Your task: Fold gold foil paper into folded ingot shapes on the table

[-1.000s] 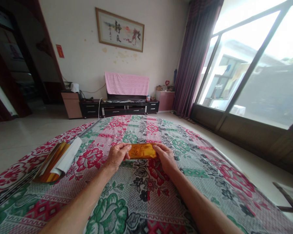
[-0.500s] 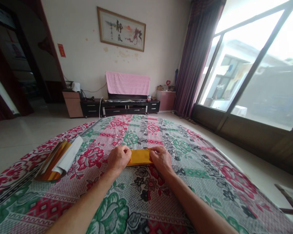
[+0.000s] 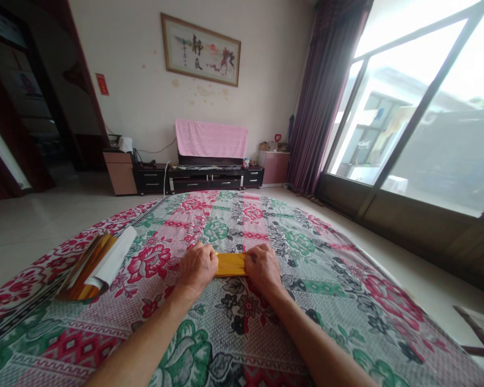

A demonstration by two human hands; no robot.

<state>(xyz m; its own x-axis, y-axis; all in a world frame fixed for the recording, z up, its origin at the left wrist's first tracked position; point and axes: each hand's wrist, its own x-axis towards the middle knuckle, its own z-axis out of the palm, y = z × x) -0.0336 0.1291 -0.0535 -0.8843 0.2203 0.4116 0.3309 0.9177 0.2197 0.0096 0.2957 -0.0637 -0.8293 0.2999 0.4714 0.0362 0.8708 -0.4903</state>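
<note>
Between my hands lies a folded strip of yellow paper (image 3: 231, 264), flat and narrow, low over the flowered tablecloth (image 3: 221, 317). My left hand (image 3: 199, 267) is closed on its left end, fingers curled and knuckles up. On the right end, my right hand (image 3: 263, 266) is closed in the same way. Both ends of the strip are hidden under the fingers. Whether the strip rests on the cloth or is held just above it, I cannot tell.
On the left of the table sits a curled stack of yellow and white paper sheets (image 3: 94, 266). Beyond the table stand a low black cabinet (image 3: 207, 180) and a screen-shaped object under a pink cloth (image 3: 211, 138). A large window (image 3: 411, 118) is on the right.
The yellow strip looks narrower and slightly lower in view. My fingers have rolled over its ends, and both hands have turned more knuckles-up. The paper stack has not moved.
</note>
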